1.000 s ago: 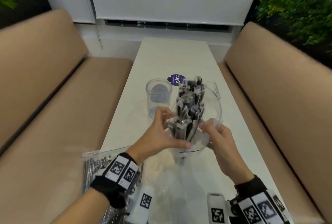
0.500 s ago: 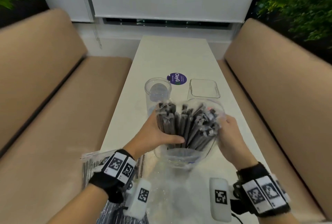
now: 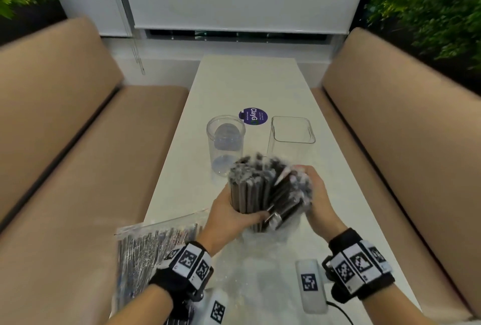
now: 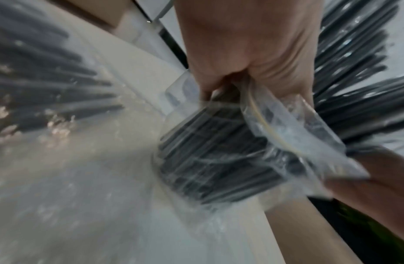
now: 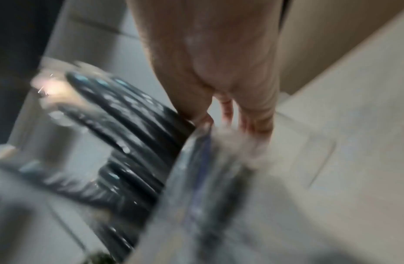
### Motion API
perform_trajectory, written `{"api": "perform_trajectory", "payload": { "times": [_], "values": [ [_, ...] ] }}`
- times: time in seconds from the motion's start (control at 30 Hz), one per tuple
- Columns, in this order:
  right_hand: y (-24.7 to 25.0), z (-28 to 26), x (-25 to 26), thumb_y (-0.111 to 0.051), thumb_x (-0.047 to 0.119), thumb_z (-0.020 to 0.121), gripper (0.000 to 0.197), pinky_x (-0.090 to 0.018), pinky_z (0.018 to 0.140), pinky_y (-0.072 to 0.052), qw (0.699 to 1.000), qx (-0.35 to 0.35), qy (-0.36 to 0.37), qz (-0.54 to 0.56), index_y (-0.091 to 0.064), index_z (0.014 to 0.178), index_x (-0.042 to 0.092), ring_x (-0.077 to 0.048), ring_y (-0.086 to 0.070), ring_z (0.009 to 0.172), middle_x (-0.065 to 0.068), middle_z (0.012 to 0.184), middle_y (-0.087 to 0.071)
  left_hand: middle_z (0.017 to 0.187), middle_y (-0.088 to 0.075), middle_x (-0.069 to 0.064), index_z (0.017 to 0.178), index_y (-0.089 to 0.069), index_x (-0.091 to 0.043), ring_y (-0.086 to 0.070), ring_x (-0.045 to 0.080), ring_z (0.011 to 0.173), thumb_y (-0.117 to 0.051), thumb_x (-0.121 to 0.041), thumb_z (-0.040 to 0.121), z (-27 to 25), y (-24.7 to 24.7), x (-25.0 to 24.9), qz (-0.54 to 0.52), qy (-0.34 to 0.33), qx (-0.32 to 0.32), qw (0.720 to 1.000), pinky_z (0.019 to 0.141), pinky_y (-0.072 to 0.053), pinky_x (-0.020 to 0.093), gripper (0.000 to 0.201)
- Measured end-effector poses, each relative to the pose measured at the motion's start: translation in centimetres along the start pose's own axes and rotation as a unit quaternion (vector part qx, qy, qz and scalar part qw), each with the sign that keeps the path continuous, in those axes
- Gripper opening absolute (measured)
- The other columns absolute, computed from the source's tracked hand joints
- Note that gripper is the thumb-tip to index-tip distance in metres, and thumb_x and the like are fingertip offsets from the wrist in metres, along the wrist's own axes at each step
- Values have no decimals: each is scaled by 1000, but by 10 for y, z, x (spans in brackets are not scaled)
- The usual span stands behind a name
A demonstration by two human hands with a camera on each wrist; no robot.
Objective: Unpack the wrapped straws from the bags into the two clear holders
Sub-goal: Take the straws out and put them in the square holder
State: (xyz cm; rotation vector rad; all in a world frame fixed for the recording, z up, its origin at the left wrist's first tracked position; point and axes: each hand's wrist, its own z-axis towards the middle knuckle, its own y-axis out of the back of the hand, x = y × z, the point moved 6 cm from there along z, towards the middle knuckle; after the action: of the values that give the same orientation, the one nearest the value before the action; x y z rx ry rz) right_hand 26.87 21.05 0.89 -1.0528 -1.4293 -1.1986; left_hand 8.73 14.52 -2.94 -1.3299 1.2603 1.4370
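A thick bundle of dark wrapped straws [image 3: 256,189] stands upright in front of me, its lower part still in a clear plastic bag [image 3: 263,236]. My left hand [image 3: 234,214] grips the bundle from the left, thumb across its front. My right hand [image 3: 311,189] grips the straws and the bag's edge on the right. The round clear holder [image 3: 226,142] and the square clear holder [image 3: 292,132] stand just beyond, both without straws. In the left wrist view the bag [image 4: 293,132] is bunched around the straws [image 4: 210,153]. The right wrist view is blurred; straws [image 5: 130,125] lie by the fingers.
A second sealed bag of straws [image 3: 153,251] lies at the near left of the white table [image 3: 247,82]. A purple round sticker [image 3: 253,116] is stuck behind the holders. Tan bench seats flank the table, with plants behind them.
The bag has slid down off the straws, so their tops stand bare. The bundle has come lower and closer to me, and both hands have closed tighter on it.
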Motion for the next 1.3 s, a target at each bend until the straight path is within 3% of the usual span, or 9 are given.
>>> {"api": "perform_trajectory", "payload": {
  "times": [0.1, 0.17, 0.23, 0.33, 0.53, 0.7, 0.8, 1.07, 1.3],
  "values": [
    [21, -11, 15, -46, -14, 87, 42, -13, 76, -51, 992, -81, 93, 13, -57, 111, 19, -22, -66, 101, -6, 116, -64, 109, -74, -5, 120, -61, -22, -70, 12, 103, -93, -34, 47, 4, 12, 16, -63, 35, -95, 993, 90, -58, 40, 81],
    [15, -26, 27, -51, -13, 81, 54, -15, 89, -49, 983, -11, 146, 111, -53, 123, 19, -17, -62, 115, -4, 124, -62, 112, -73, -6, 124, -58, -25, -70, 12, 105, -94, -35, 49, 5, 10, 18, -66, 44, -97, 992, 92, -57, 43, 84],
    [-3, -32, 29, -70, 11, 74, 79, -19, 101, -46, 974, 100, 127, 159, -36, 144, 26, -5, -54, 128, 8, 139, -53, 114, -73, -7, 126, -56, -28, -69, 13, 107, -95, -40, 50, 4, 6, 13, -66, 34, -93, 993, 93, -57, 45, 86],
    [-28, -23, 19, -86, 28, 71, 108, -11, 97, -44, 987, 132, 81, 53, -14, 150, 44, 10, -49, 126, 25, 138, -47, 114, -73, -7, 128, -54, -30, -70, 12, 106, -93, -50, 49, 2, 0, 5, -81, 21, -84, 993, 92, -58, 43, 89],
    [-18, 3, 26, -75, 18, 84, 24, -29, 81, -51, 991, 29, 123, -48, -67, 106, 20, -6, -67, 89, 2, 97, -73, 111, -74, -4, 127, -56, -21, -71, 9, 103, -94, -21, 55, -2, 11, 7, -91, 27, -78, 992, 91, -58, 33, 81],
    [-9, 7, 65, -67, 8, 89, 26, -11, 81, -49, 987, 19, 157, -12, -65, 110, 24, 4, -67, 97, 20, 100, -74, 110, -74, -3, 123, -59, -18, -71, 8, 101, -91, -8, 60, 12, 15, -10, -88, 8, -63, 994, 85, -58, 24, 71],
    [4, 17, 94, -63, 2, 91, 20, -10, 77, -50, 981, -13, 192, 21, -66, 110, 5, 2, -69, 89, 7, 94, -76, 111, -75, -5, 123, -60, -21, -70, 8, 104, -93, -11, 60, 26, 14, -24, -88, -7, -42, 995, 88, -57, 27, 71],
    [37, 38, 167, -64, 16, 86, 25, -55, 84, -56, 967, -66, 240, 56, -59, 101, -4, -41, -67, 88, -16, 87, -70, 104, -75, -9, 112, -60, -27, -71, 1, 96, -87, -1, 67, 52, 9, -47, -89, -23, -5, 996, 71, -55, 11, 59],
    [65, 68, 219, -61, 18, 84, 21, -44, 75, -61, 952, -85, 289, 55, -50, 101, 10, -27, -65, 80, -18, 92, -61, 109, -75, -2, 120, -59, -21, -72, 9, 99, -88, -5, 67, 65, 6, -32, -103, 7, 0, 995, 76, -59, 21, 63]
  ]
}}
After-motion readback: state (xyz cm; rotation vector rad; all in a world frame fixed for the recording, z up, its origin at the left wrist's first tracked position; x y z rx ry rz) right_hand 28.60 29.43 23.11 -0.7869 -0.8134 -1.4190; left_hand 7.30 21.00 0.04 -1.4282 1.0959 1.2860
